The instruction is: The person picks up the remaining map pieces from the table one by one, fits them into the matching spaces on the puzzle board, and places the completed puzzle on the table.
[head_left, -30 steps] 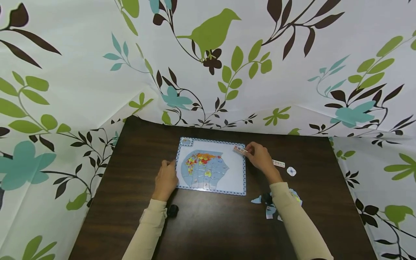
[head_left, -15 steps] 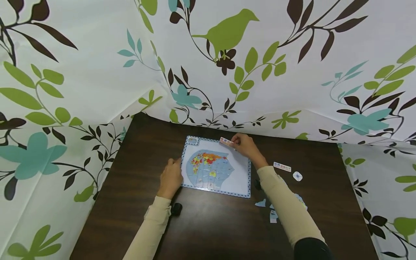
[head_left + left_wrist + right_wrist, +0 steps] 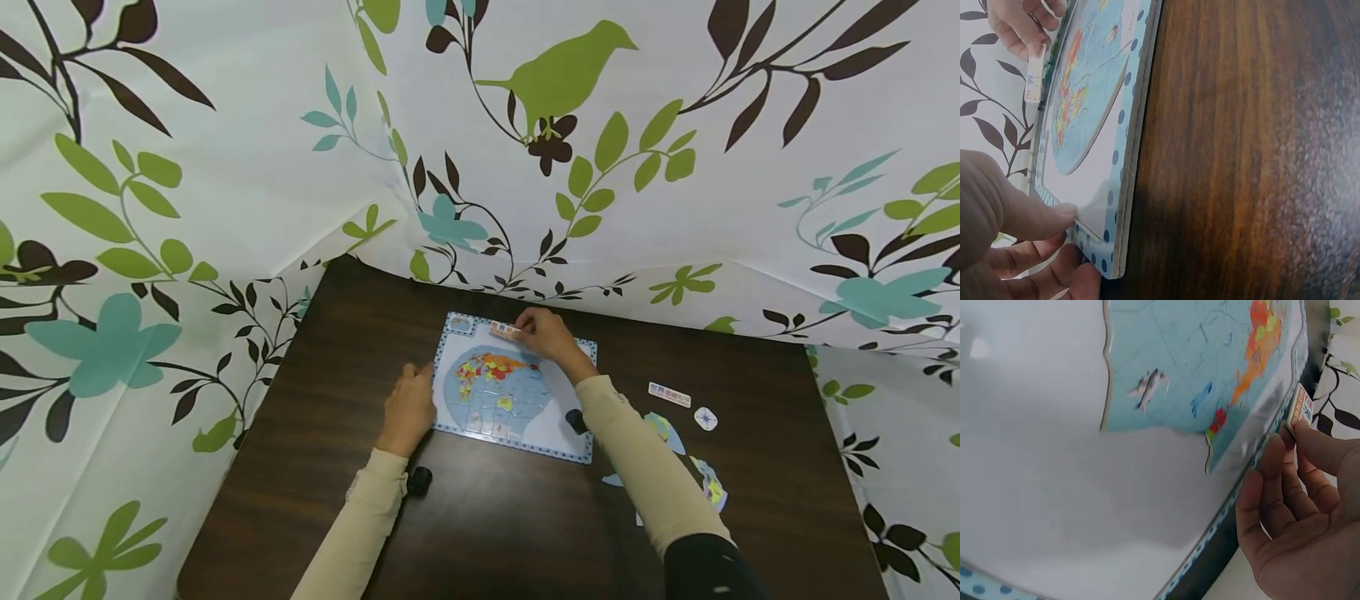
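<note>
Currently, you are working at a flat rectangular white puzzle board [image 3: 564, 392] with a light-blue, dark-dotted border, which is lying on the dark brown wood-grain table [image 3: 300, 467]. Your left hand [image 3: 410, 407] is gripping the board's left edge: the thumb is pressing on the border's top face, and the other fingers are curling at that edge. Your right hand [image 3: 545, 333] is reaching to the board's far edge, its thumb and fingertips clamped on a small white rectangular strip with red and blue lettering [image 3: 502, 330]. This strip is tilting at the board's far border; whether it is touching the border, you cannot tell. A light-blue map section of fitted pieces [image 3: 510, 400] is covering the board's left and middle part. To the right of the board, a second lettered white strip [image 3: 670, 394] is lying, with a rounded white compass piece [image 3: 705, 418] just beside it. Also right of the board, loose light-blue map pieces [image 3: 708, 482] are lying, partly hidden by your beige right sleeve [image 3: 645, 467].
</note>
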Motion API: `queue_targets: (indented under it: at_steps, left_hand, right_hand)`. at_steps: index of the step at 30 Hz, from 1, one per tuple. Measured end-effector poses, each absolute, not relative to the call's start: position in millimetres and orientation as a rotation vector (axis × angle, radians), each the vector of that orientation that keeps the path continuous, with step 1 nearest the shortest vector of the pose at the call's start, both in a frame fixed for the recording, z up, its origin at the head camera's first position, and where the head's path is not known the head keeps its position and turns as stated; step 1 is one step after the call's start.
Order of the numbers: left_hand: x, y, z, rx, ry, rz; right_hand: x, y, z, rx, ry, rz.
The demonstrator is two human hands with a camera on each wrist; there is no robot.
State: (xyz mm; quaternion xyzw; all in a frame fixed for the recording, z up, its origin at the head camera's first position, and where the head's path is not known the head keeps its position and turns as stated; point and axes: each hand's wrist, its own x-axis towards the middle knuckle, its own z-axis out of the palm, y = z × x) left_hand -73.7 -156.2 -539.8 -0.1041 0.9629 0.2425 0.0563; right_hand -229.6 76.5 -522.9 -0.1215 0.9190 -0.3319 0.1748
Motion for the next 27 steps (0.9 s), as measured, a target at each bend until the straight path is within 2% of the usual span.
queue_targets:
  at_steps: [13,27]
  left_hand:
    - [-74,-150,-545,-0.316,2.941,0.711]
    - [-73,-153,-545,-0.332,2.961,0.726]
  right_hand:
    - [-228,63,-541,-0.279,2.699,-0.782]
    - [-224,60,-536,-0.291,2.757,-0.783]
